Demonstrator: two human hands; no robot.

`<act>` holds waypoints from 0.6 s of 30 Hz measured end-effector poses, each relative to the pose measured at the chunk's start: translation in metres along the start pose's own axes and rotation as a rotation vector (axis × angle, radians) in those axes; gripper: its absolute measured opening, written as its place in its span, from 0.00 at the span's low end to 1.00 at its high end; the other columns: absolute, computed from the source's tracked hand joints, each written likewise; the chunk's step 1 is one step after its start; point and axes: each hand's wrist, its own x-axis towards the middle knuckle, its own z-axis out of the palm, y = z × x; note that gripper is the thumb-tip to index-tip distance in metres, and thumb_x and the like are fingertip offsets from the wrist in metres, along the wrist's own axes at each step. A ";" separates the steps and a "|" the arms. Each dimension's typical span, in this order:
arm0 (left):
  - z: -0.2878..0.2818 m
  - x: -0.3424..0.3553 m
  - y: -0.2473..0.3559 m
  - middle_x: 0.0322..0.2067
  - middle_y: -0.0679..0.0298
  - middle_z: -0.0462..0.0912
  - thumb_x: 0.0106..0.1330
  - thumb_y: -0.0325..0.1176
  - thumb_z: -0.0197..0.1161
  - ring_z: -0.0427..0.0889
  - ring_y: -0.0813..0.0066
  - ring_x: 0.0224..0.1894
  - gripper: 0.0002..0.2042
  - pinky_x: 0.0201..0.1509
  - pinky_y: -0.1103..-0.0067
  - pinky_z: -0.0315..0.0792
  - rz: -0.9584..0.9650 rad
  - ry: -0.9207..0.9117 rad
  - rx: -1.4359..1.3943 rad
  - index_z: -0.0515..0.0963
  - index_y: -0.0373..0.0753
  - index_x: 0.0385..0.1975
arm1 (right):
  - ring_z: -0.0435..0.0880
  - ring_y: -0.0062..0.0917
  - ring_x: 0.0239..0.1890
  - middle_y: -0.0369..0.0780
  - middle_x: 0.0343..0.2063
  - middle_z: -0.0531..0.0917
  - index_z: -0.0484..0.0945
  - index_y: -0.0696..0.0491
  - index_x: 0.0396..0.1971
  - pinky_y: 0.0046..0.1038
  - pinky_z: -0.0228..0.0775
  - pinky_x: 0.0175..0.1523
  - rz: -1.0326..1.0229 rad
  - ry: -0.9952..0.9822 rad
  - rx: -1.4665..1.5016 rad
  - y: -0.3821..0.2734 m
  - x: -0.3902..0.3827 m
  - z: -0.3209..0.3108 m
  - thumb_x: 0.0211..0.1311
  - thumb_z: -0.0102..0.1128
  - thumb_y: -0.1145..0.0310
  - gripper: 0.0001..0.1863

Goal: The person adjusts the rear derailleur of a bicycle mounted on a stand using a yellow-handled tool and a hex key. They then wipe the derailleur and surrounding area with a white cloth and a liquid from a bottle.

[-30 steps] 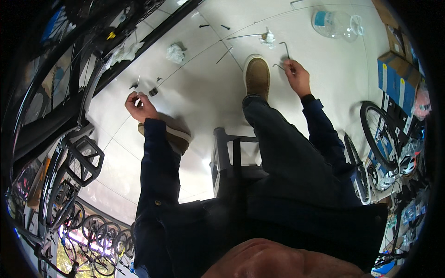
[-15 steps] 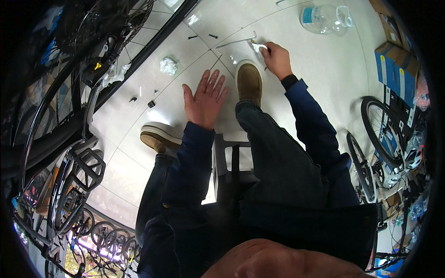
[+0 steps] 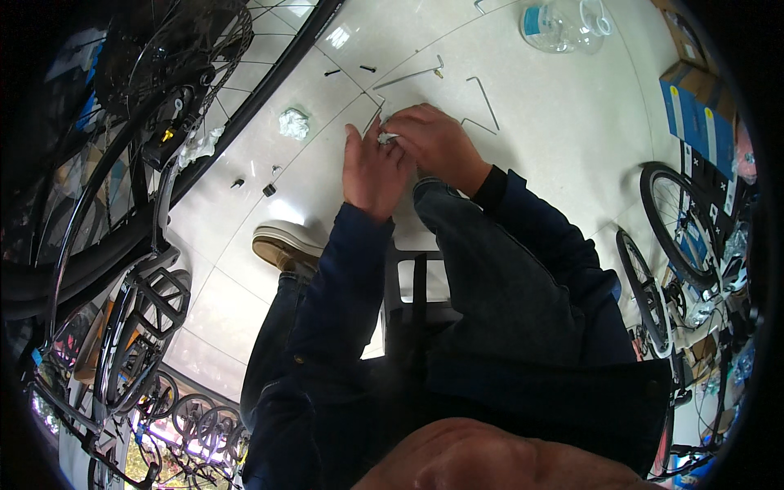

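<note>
My right hand pinches a crumpled white tissue and presses it against the fingers of my left hand. The left hand lies palm up with its fingers stretched out; the right hand partly covers them. Just beyond the hands, several L-shaped hex keys lie on the tiled floor, among them a long hex key and another hex key to the right. A second crumpled tissue rests on the floor to the left. Two dark bolts lie farther off.
A bicycle with black pedal and wheel fills the left side. Small black parts sit on the floor. A clear plastic jug lies at the far right, near cardboard boxes and a bicycle wheel. A stool is beneath me.
My right hand has moved left with the tissue, from beyond my right shoe to my left hand, and now touches its fingers. More hex keys show where it was.
</note>
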 end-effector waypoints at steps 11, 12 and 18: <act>0.040 -0.041 0.036 0.68 0.46 0.69 0.81 0.54 0.44 0.68 0.54 0.70 0.30 0.76 0.59 0.58 0.216 -0.129 0.058 0.64 0.34 0.69 | 0.83 0.36 0.41 0.38 0.35 0.85 0.85 0.50 0.38 0.34 0.78 0.46 -0.346 0.120 0.168 -0.070 0.024 -0.034 0.56 0.64 0.74 0.10; 0.045 -0.053 0.040 0.65 0.48 0.72 0.81 0.53 0.45 0.70 0.55 0.68 0.29 0.74 0.61 0.61 0.231 -0.183 0.048 0.64 0.35 0.69 | 0.83 0.36 0.41 0.38 0.35 0.85 0.85 0.50 0.38 0.34 0.78 0.46 -0.388 0.119 0.127 -0.080 0.029 -0.043 0.56 0.65 0.74 0.09; 0.086 -0.139 0.053 0.59 0.55 0.77 0.82 0.45 0.45 0.77 0.61 0.62 0.22 0.72 0.62 0.66 0.314 -0.403 0.044 0.68 0.37 0.67 | 0.84 0.36 0.35 0.40 0.29 0.86 0.86 0.51 0.34 0.35 0.78 0.42 -0.322 0.195 0.053 -0.161 0.029 -0.109 0.55 0.69 0.70 0.06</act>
